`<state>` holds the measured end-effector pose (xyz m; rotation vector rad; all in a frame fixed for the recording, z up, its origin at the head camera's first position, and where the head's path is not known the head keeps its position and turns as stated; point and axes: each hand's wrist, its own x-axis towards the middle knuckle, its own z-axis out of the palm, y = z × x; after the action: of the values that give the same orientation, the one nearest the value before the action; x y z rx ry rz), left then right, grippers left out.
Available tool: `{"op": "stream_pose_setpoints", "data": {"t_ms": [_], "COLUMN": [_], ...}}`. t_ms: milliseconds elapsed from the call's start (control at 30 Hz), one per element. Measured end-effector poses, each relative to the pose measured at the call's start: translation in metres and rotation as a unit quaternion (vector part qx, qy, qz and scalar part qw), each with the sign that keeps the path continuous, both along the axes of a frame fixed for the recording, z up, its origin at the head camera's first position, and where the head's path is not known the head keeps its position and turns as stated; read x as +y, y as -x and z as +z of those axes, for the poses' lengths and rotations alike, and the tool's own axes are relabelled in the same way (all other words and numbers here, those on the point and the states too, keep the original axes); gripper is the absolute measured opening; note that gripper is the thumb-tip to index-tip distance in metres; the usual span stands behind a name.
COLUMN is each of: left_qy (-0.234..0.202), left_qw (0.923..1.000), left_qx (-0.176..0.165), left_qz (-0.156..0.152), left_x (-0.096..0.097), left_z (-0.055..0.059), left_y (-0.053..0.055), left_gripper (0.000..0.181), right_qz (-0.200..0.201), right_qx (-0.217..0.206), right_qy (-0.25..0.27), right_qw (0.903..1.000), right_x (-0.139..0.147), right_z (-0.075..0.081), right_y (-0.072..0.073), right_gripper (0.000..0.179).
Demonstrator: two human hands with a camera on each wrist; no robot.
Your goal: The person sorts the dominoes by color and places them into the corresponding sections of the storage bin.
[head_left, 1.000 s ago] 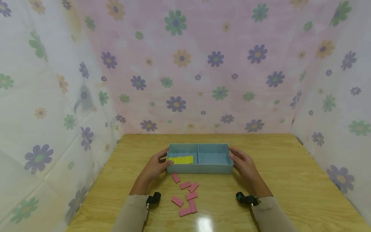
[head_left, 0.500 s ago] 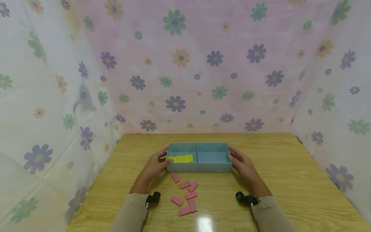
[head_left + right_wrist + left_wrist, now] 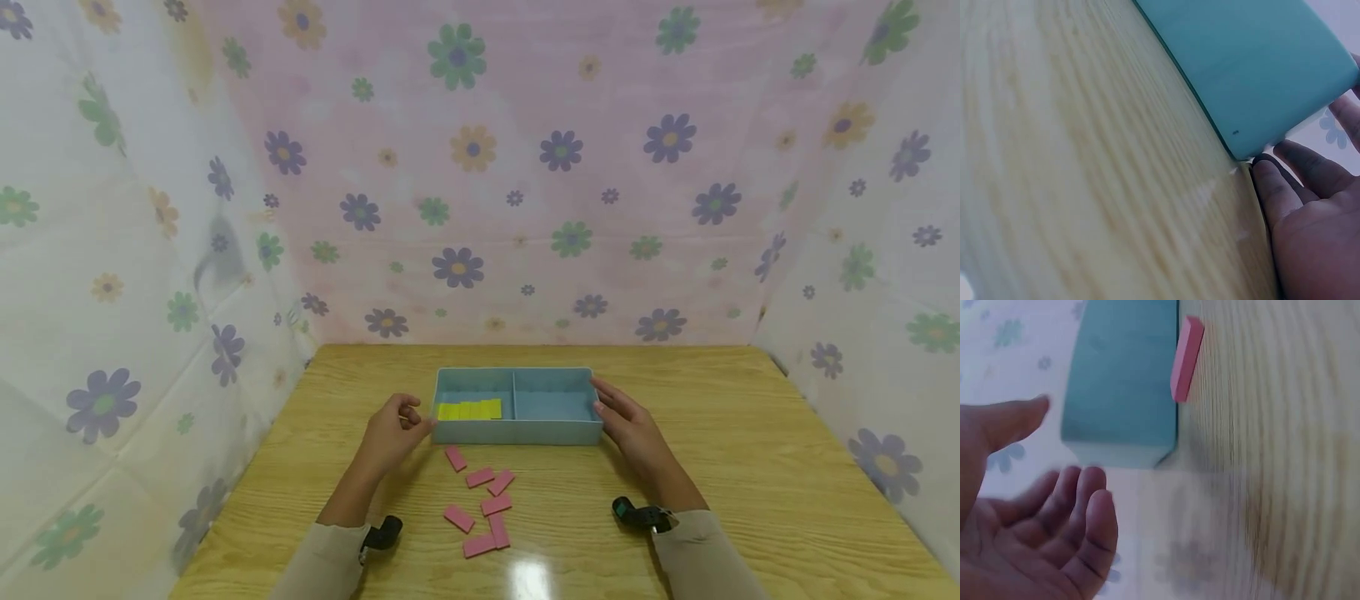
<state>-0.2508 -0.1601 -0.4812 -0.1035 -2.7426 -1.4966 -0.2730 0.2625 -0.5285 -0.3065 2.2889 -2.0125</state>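
A light blue two-compartment box (image 3: pixel 517 433) sits on the wooden table. Yellow rectangular tiles (image 3: pixel 468 410) lie in a row in its left compartment; nothing shows in the right one. My left hand (image 3: pixel 392 433) is just off the box's left end, fingers loosely curled and holding nothing. In the left wrist view a gap separates those fingertips (image 3: pixel 1092 478) from the box (image 3: pixel 1122 381). My right hand (image 3: pixel 633 425) rests its fingers against the right end. Close up, the right fingertips (image 3: pixel 1266 172) are at the lower corner of the box (image 3: pixel 1254 69).
Several pink rectangular tiles (image 3: pixel 459 518) are scattered on the table (image 3: pixel 750 467) in front of the box, between the forearms. One pink tile (image 3: pixel 455 458) lies near the box's front wall. Flower-patterned cloth (image 3: pixel 525 167) hangs behind and at both sides.
My left hand has let go of the box's left end and drawn slightly away to the left. My right hand stays at the other end. The pink tiles lie as before.
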Motion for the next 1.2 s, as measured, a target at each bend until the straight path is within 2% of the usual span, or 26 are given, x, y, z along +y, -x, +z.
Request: {"op": "stream_pose_setpoints", "data": {"t_ms": [100, 233, 333, 400, 500, 600, 733, 900, 1200], "left_qy": [0.027, 0.034, 0.045, 0.066, 0.088, 0.104, 0.142, 0.182, 0.187], "left_qw": [0.9991, 0.9967, 0.9929, 0.9866, 0.9729, 0.9621, 0.9538, 0.9478, 0.9529], "left_qx": [-0.001, -0.014, -0.018, -0.019, -0.029, -0.042, -0.045, -0.03, -0.028], "left_qz": [-0.033, -0.072, -0.109, -0.148, -0.212, -0.248, -0.261, -0.26, -0.238], "left_x": [0.003, 0.012, 0.019, 0.026, 0.037, 0.049, 0.061, 0.067, 0.064], "left_z": [0.004, 0.009, 0.011, 0.011, 0.008, 0.003, -0.003, -0.005, -0.005], "left_y": [-0.013, -0.03, -0.041, -0.048, -0.06, -0.07, -0.079, -0.081, -0.077], "left_gripper": [0.046, 0.049, 0.039, 0.03, 0.017, 0.014, 0.015, 0.016, 0.016], "right_qz": [0.006, 0.011, 0.009, 0.006, 0.003, 0.002, 0.001, -0.002, -0.004], "right_qx": [0.003, 0.003, -0.002, -0.007, -0.013, -0.014, -0.011, -0.011, -0.023], "right_qy": [0.013, 0.033, 0.039, 0.039, 0.038, 0.039, 0.044, 0.034, 0.036], "right_qw": [0.9999, 0.9994, 0.9992, 0.9992, 0.9992, 0.9991, 0.999, 0.9994, 0.9991], "right_x": [0.002, 0.002, 0.002, 0.002, 0.002, 0.002, 0.002, 0.001, -0.003], "right_z": [0.0, 0.001, 0.002, 0.002, 0.002, 0.002, 0.001, 0.0, 0.001], "right_y": [0.001, 0.003, 0.005, 0.005, 0.005, 0.005, 0.005, 0.004, 0.001], "right_gripper": [0.063, 0.063, 0.063, 0.064, 0.064, 0.064, 0.063, 0.061, 0.065]}}
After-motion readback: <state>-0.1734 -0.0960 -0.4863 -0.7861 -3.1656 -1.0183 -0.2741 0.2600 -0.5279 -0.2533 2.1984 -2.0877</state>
